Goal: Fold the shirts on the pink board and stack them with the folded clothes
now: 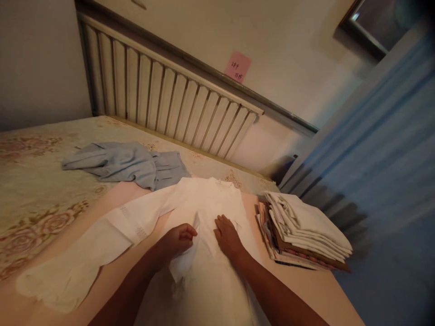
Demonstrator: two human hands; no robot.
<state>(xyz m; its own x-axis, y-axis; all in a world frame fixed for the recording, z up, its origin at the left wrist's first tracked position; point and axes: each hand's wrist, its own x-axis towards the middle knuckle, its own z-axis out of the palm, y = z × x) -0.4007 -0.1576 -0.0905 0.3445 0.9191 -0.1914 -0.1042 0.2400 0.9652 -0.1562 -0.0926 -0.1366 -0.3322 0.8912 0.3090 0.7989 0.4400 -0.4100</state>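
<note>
A white long-sleeved garment [214, 194] lies spread in front of me, its neckline at the far end. One sleeve [112, 231] stretches out to the left, with pale lettering-like marks along it. My left hand [180, 240] is closed in a pinch on a raised fold of the white cloth near the middle. To its right, my right hand [227, 235] rests on the garment with fingers extended. The other sleeve is not clearly seen; part of the cloth is bunched below my left hand.
A stack of folded clothes [309, 226] stands at the right edge of the pink surface [302, 290]. Blue-grey trousers or shorts [132, 160] lie crumpled at the back left on a flowered cover [34, 181]. Behind are a radiator [170, 95] and blue curtain [380, 172].
</note>
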